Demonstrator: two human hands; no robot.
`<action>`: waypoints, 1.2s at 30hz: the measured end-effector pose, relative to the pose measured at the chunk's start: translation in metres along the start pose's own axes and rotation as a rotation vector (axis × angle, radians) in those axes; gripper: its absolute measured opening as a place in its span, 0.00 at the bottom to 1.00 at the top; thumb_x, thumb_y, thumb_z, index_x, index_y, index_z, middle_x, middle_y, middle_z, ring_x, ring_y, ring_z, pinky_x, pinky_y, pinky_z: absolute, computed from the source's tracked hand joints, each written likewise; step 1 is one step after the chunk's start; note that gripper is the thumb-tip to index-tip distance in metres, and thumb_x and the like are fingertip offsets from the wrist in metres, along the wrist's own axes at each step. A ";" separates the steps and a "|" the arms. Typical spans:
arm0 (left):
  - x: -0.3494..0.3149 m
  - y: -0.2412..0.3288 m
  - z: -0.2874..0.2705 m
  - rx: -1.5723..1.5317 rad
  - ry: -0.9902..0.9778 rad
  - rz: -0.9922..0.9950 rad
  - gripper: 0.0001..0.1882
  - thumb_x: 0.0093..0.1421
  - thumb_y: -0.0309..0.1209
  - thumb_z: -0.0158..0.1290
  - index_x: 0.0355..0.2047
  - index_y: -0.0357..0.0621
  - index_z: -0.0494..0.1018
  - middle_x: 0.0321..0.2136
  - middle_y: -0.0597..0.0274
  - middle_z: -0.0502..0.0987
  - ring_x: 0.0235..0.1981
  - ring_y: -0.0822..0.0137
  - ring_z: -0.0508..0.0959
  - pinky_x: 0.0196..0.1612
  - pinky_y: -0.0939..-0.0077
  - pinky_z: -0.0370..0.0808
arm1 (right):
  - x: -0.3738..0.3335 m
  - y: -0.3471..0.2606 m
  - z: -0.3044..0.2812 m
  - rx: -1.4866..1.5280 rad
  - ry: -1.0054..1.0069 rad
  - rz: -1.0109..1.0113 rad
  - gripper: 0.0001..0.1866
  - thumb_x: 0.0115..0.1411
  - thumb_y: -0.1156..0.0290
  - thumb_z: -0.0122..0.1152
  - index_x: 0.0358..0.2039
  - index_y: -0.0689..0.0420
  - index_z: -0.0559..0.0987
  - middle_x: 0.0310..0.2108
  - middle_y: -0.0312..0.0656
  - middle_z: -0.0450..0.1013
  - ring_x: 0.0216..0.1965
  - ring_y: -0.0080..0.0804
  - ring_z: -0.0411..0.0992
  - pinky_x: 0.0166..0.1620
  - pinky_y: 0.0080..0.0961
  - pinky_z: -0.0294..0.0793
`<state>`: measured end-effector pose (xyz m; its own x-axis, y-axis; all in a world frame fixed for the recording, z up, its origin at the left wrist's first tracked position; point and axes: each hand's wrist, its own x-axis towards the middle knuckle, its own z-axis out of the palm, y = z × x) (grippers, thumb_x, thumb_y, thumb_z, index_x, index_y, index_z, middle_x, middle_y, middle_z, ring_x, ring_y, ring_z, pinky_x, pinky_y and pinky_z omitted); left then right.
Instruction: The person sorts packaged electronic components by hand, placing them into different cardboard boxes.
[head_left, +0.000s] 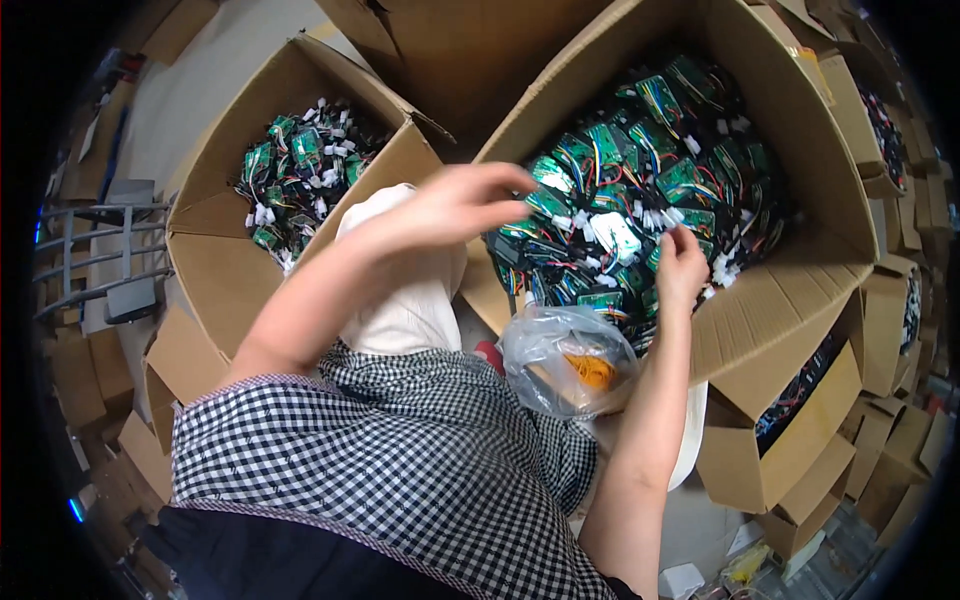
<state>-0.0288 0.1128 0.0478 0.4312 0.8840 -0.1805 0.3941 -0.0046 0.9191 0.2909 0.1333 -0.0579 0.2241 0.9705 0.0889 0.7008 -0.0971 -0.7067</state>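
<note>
- Hovering by the left edge of a deep cardboard box point(785, 325), the left hand point(455, 207), blurred, holds its fingers and thumb apart, gripping nothing visible.
- Fingertips of the right hand point(683, 270) meet at white plug connectors point(655, 219); whether they grip one cannot be told.
- Wired circuit boards point(657, 98) lie heaped in the box, between and beyond both hands, their long axes pointing every way; the right hand is nearer the plugs.
- Green, rectangular and glossy, the boards trail multicoloured wires point(655, 150).
</note>
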 end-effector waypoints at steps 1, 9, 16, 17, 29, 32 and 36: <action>0.035 -0.019 0.022 -0.119 0.005 -0.051 0.20 0.58 0.39 0.52 0.46 0.37 0.69 0.43 0.55 0.74 0.45 0.66 0.72 0.48 0.71 0.68 | 0.008 -0.001 0.018 0.036 0.026 -0.046 0.15 0.53 0.69 0.57 0.40 0.61 0.77 0.33 0.47 0.76 0.34 0.42 0.75 0.40 0.31 0.72; 0.185 -0.058 0.084 -1.102 0.685 -0.697 0.12 0.59 0.42 0.48 0.33 0.47 0.70 0.31 0.63 0.71 0.30 0.69 0.66 0.36 0.68 0.65 | 0.071 -0.054 0.105 -0.121 -0.026 -0.207 0.25 0.52 0.66 0.58 0.49 0.65 0.69 0.47 0.54 0.68 0.50 0.48 0.65 0.52 0.38 0.64; 0.165 -0.063 0.081 -1.329 0.512 -0.690 0.23 0.57 0.55 0.47 0.33 0.47 0.72 0.29 0.60 0.75 0.32 0.63 0.74 0.41 0.61 0.69 | 0.051 -0.059 0.119 0.541 0.007 0.272 0.31 0.46 0.76 0.66 0.51 0.67 0.67 0.37 0.45 0.72 0.29 0.28 0.72 0.37 0.24 0.72; 0.161 -0.067 0.081 -1.371 0.464 -0.688 0.25 0.56 0.56 0.48 0.35 0.45 0.71 0.29 0.60 0.75 0.34 0.62 0.74 0.46 0.57 0.68 | 0.044 -0.060 0.116 0.822 -0.093 0.346 0.31 0.46 0.76 0.65 0.52 0.68 0.67 0.36 0.43 0.72 0.29 0.24 0.71 0.35 0.21 0.72; 0.014 -0.017 0.060 -1.423 0.208 -0.149 0.19 0.62 0.47 0.40 0.41 0.46 0.70 0.33 0.63 0.76 0.34 0.68 0.78 0.32 0.75 0.73 | -0.115 -0.129 -0.014 0.660 0.175 -0.111 0.23 0.55 0.79 0.55 0.53 0.65 0.67 0.36 0.42 0.71 0.35 0.24 0.69 0.39 0.19 0.69; -0.020 0.001 0.071 -1.437 0.043 -0.042 0.23 0.64 0.49 0.37 0.45 0.44 0.69 0.34 0.63 0.76 0.36 0.71 0.76 0.35 0.76 0.72 | -0.156 -0.154 -0.042 1.261 -0.104 0.104 0.33 0.56 0.84 0.52 0.61 0.61 0.52 0.41 0.44 0.70 0.38 0.26 0.70 0.42 0.21 0.72; -0.070 0.008 0.108 -1.357 -0.176 -0.023 0.22 0.65 0.45 0.34 0.50 0.45 0.67 0.43 0.62 0.74 0.39 0.69 0.75 0.40 0.73 0.72 | -0.198 -0.156 -0.032 1.447 -0.164 0.132 0.33 0.57 0.82 0.52 0.61 0.57 0.52 0.45 0.49 0.69 0.40 0.31 0.72 0.36 0.28 0.79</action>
<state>0.0319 0.0007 0.0300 0.5721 0.8067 -0.1481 -0.6515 0.5566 0.5154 0.1592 -0.0509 0.0573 0.0839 0.9956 -0.0406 -0.6186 0.0201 -0.7855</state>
